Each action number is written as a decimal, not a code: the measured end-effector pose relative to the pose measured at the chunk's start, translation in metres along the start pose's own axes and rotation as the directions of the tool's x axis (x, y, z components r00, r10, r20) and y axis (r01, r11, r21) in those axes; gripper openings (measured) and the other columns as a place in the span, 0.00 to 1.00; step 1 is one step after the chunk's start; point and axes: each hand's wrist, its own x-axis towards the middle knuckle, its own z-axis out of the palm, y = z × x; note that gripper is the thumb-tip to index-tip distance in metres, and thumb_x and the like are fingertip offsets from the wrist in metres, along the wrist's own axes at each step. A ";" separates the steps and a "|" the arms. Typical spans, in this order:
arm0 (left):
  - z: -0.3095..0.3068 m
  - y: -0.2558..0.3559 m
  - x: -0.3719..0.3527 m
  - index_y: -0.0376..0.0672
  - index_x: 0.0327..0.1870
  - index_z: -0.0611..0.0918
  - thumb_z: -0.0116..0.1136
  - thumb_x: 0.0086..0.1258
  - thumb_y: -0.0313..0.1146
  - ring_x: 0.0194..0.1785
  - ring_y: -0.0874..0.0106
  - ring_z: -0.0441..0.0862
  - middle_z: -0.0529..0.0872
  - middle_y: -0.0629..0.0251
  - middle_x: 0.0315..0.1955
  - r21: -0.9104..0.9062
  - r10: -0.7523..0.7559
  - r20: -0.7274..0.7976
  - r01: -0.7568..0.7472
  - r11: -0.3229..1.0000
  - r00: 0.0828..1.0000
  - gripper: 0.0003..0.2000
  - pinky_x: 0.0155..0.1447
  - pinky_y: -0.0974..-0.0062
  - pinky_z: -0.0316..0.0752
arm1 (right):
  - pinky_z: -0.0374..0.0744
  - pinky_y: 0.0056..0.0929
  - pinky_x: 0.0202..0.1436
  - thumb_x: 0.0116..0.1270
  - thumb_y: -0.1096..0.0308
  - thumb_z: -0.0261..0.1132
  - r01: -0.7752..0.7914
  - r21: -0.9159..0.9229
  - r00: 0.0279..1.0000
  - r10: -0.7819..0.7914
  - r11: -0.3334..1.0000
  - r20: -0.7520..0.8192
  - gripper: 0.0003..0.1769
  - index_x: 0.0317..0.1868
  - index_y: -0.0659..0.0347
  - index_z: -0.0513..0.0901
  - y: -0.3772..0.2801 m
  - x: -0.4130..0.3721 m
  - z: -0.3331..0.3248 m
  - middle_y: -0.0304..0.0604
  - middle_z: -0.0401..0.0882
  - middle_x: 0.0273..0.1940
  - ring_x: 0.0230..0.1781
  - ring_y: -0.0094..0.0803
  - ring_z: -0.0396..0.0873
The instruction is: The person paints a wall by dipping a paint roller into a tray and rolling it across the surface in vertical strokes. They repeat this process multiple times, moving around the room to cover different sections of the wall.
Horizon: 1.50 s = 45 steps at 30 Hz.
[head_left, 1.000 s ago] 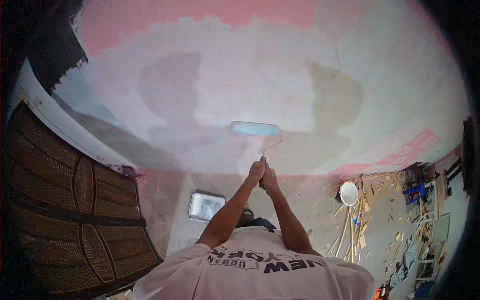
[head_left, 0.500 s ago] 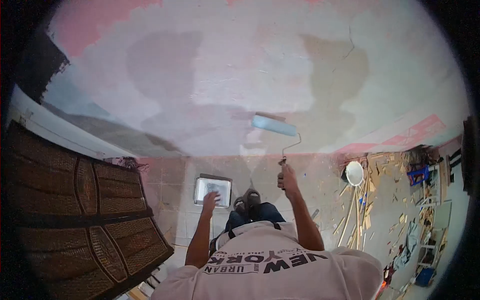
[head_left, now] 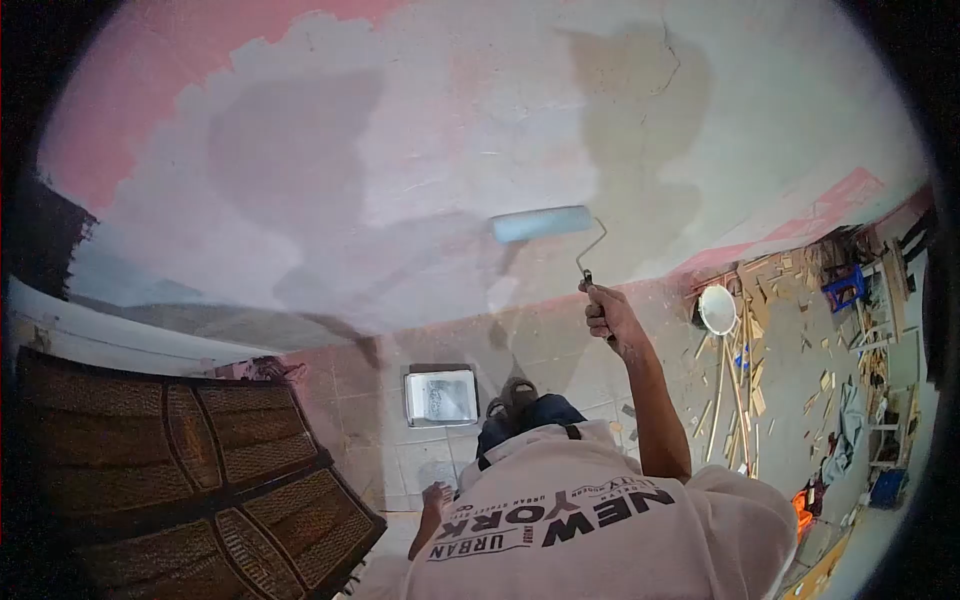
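Note:
My right hand [head_left: 615, 318] is wrapped round the handle of a paint roller [head_left: 543, 224]. The roller's pale blue sleeve lies almost level against the painted wall [head_left: 440, 130], on a bent wire frame. The wall carries whitish paint, with pink showing at the upper left and lower right. Down by my waist, my left hand [head_left: 436, 494] hangs beside my shirt with loosely bent fingers and nothing seen in it. A paint tray [head_left: 441, 398] with white paint in it rests on the floor tiles in front of my feet, left of them.
Dark woven-panel furniture [head_left: 240, 440] fills the lower left. On the right stands a white round-topped bucket [head_left: 717, 310] among scattered wood strips [head_left: 757, 385]. Farther right are a blue stool [head_left: 843, 288] and a cluttered shelf [head_left: 885, 440]. Two shadows fall on the wall.
The roller has risen slightly on the wall and turned more level, with my right arm reaching farther out. My left hand has drawn back from over the tray to my waist. The view has tilted.

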 end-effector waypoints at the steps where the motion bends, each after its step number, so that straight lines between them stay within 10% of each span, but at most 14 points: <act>1: 0.003 0.002 0.011 0.42 0.61 0.80 0.56 0.76 0.51 0.43 0.59 0.87 0.89 0.54 0.50 -0.069 0.005 0.067 0.000 0.998 0.998 0.23 0.47 0.60 0.83 | 0.54 0.15 0.16 0.79 0.60 0.58 -0.024 0.014 1.000 0.024 1.000 -0.002 0.12 0.54 0.58 0.78 0.000 0.008 -0.002 0.24 0.58 0.22 0.17 0.12 0.54; 4: 0.054 0.021 0.022 0.42 0.63 0.79 0.56 0.77 0.51 0.44 0.61 0.87 0.89 0.54 0.50 0.363 0.182 -0.165 -0.112 0.925 0.969 0.24 0.46 0.64 0.83 | 0.54 0.15 0.15 0.78 0.63 0.60 -0.170 0.066 0.985 0.171 0.983 -0.014 0.08 0.46 0.58 0.78 0.013 0.053 -0.017 0.26 0.60 0.22 0.16 0.12 0.56; 12: 0.124 0.077 -0.043 0.40 0.62 0.80 0.52 0.81 0.49 0.46 0.67 0.87 0.88 0.58 0.51 0.424 0.428 -0.254 -0.297 0.855 0.868 0.22 0.49 0.68 0.80 | 0.60 0.18 0.15 0.74 0.70 0.59 -0.429 0.552 0.880 0.468 0.715 0.078 0.07 0.35 0.59 0.74 0.176 0.263 -0.085 0.28 0.63 0.22 0.15 0.17 0.61; 16: 0.053 0.025 -0.067 0.39 0.57 0.81 0.51 0.83 0.43 0.46 0.70 0.84 0.88 0.63 0.48 0.769 0.500 -0.368 -0.045 0.638 0.784 0.17 0.50 0.70 0.78 | 0.67 0.26 0.19 0.75 0.69 0.60 -0.314 0.265 0.935 0.346 0.912 -0.081 0.09 0.33 0.60 0.75 0.282 0.353 -0.105 0.34 0.68 0.22 0.17 0.26 0.69; 22: 0.039 -0.006 -0.026 0.39 0.60 0.79 0.49 0.83 0.45 0.49 0.67 0.83 0.86 0.60 0.51 0.460 0.066 -0.450 0.168 0.872 0.891 0.19 0.52 0.67 0.79 | 0.75 0.44 0.28 0.76 0.64 0.60 -0.288 -0.005 0.914 0.273 0.958 -0.301 0.18 0.24 0.61 0.78 0.473 0.501 -0.172 0.41 0.76 0.24 0.24 0.36 0.79; 25: 0.022 -0.006 -0.008 0.39 0.62 0.78 0.49 0.83 0.46 0.51 0.65 0.83 0.85 0.58 0.53 0.494 -0.002 -0.442 0.245 0.834 0.897 0.20 0.53 0.65 0.79 | 0.75 0.40 0.26 0.75 0.62 0.61 0.156 -0.622 0.970 -0.237 0.767 -0.048 0.17 0.28 0.61 0.80 0.581 0.556 -0.235 0.40 0.77 0.25 0.24 0.35 0.80; 28: 0.003 0.000 0.005 0.38 0.63 0.76 0.48 0.82 0.47 0.53 0.63 0.82 0.84 0.57 0.55 0.525 -0.027 -0.441 0.282 0.803 0.897 0.22 0.54 0.63 0.79 | 0.74 0.35 0.23 0.74 0.59 0.62 0.450 -0.559 0.880 -0.452 0.696 0.146 0.15 0.31 0.59 0.81 0.650 0.602 -0.282 0.39 0.75 0.24 0.22 0.33 0.78; 30: -0.009 0.003 0.005 0.38 0.65 0.75 0.48 0.82 0.48 0.54 0.62 0.82 0.84 0.56 0.56 0.536 -0.040 -0.443 0.301 0.789 0.895 0.23 0.55 0.62 0.79 | 0.73 0.36 0.21 0.71 0.60 0.65 -0.052 -0.150 0.991 0.032 0.987 -0.129 0.13 0.31 0.58 0.80 0.623 0.557 -0.264 0.39 0.76 0.22 0.20 0.34 0.78; 32: -0.013 0.004 -0.001 0.38 0.66 0.75 0.47 0.82 0.49 0.55 0.61 0.82 0.83 0.55 0.57 0.543 -0.065 -0.441 0.323 0.775 0.895 0.24 0.55 0.61 0.79 | 0.73 0.37 0.20 0.69 0.60 0.69 -0.266 0.157 0.934 0.294 0.951 -0.204 0.12 0.31 0.57 0.80 0.595 0.501 -0.255 0.38 0.76 0.21 0.18 0.35 0.77; 45: 0.024 0.089 0.046 0.37 0.73 0.68 0.45 0.82 0.54 0.63 0.55 0.80 0.79 0.49 0.65 0.361 -0.316 -0.053 0.313 0.879 0.947 0.30 0.59 0.53 0.80 | 0.67 0.24 0.18 0.80 0.57 0.58 -0.089 -0.095 0.992 0.080 0.992 -0.094 0.18 0.57 0.62 0.79 0.250 0.172 -0.117 0.29 0.68 0.24 0.18 0.19 0.66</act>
